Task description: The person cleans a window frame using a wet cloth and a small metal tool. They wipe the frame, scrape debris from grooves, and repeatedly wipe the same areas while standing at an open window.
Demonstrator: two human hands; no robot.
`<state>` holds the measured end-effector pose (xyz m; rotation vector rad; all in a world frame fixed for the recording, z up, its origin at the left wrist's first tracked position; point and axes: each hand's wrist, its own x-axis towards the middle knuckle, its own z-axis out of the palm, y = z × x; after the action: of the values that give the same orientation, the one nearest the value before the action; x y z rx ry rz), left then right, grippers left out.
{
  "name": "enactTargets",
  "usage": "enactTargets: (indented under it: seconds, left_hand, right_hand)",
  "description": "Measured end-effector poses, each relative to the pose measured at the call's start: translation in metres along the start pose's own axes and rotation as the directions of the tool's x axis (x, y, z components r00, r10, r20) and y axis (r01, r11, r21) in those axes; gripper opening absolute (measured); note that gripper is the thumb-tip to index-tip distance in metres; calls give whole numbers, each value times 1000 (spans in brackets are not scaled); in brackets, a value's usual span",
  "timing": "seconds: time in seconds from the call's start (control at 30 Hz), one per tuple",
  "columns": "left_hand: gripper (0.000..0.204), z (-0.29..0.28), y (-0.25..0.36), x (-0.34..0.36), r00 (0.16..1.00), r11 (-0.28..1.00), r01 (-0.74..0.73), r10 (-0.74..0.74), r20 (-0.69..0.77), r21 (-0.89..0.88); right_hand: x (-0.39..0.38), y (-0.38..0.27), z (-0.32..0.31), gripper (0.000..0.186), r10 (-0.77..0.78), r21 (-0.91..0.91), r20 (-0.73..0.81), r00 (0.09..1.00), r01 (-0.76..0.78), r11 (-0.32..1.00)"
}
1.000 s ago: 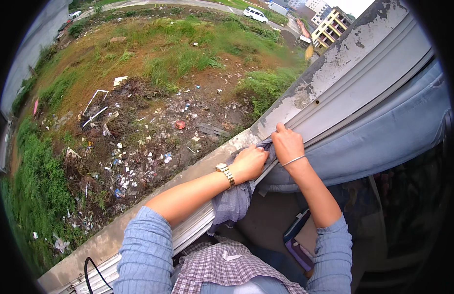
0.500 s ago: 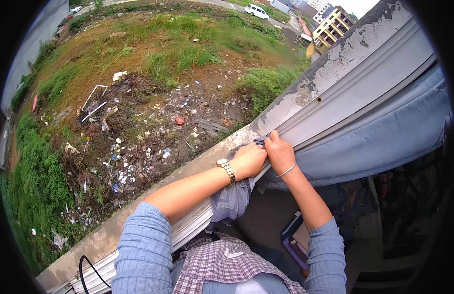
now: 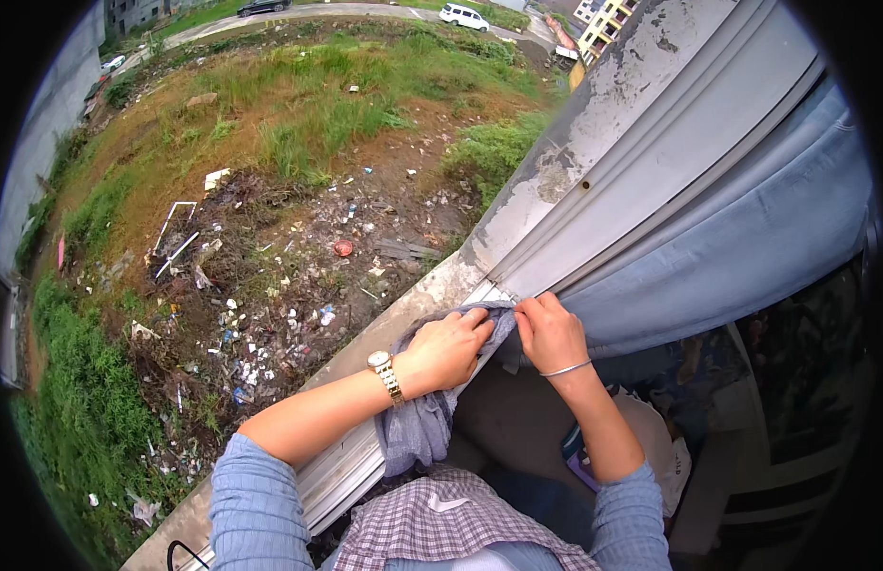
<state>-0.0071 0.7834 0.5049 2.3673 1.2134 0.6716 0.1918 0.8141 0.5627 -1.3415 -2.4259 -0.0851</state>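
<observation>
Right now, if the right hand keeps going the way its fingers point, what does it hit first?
The right hand points left along the window track, so it would likely meet the grey cloth and then the left hand pressing on it. Depth is unclear.

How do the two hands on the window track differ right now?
The left hand presses a grey cloth onto the window track, fingers curled over it; the right hand pinches the cloth's upper edge. The left wrist wears a gold watch, the right a thin bangle. Both touch the cloth.
</observation>
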Motion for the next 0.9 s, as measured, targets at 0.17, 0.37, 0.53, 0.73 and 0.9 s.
enactTargets:
  seconds: [0.17, 0.37, 0.53, 0.73, 0.9]
  left_hand:
    - [55, -6, 3, -1, 997, 997, 72, -72, -2, 3]
    - [60, -3, 3, 17, 993, 993, 119, -120, 16, 23]
    - [52, -1, -7, 17, 976, 976, 217, -217, 19, 5]
    - [44, -8, -10, 21, 978, 984, 174, -176, 110, 22]
    - [48, -26, -16, 4, 962, 987, 153, -161, 221, 51]
  right_hand:
    - [7, -18, -5, 6, -2, -4, 18, 1000, 2, 1000]
    - [9, -1, 37, 6, 37, -74, 9, 999, -36, 997]
    - [23, 1, 45, 8, -54, -44, -63, 997, 51, 998]
    - [34, 2, 48, 7, 22, -13, 72, 997, -21, 1000]
    - [35, -5, 26, 6, 3, 109, 127, 992, -17, 994]
